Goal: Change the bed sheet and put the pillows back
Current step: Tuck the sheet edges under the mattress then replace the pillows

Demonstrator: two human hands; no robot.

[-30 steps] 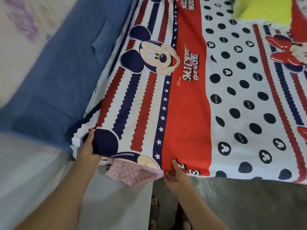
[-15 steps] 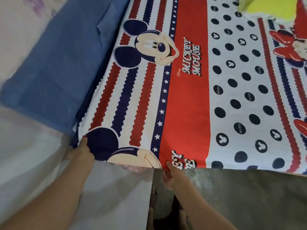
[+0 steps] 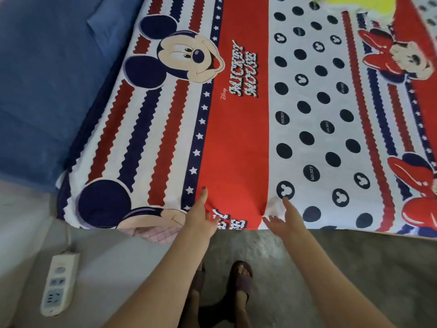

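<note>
A cartoon-mouse bed sheet in red, white and navy lies spread flat over the bed. My left hand rests open on the sheet near its front edge, fingers stretched over the red band. My right hand lies open beside it, fingertips at the border of the red band and the dotted white part. Neither hand grips any cloth. A pink checked layer peeks out under the sheet's front edge. A yellow-green pillow shows at the far top right.
A blue cloth-covered surface runs along the bed's left side. A white power strip with its cord lies on a pale surface at the lower left. My sandalled feet stand on the grey concrete floor in front of the bed.
Both hands let go of the sheet's front edge and moved right and up onto its top. The sheet's corner now lies flatter, and the view shifted to show the power strip.
</note>
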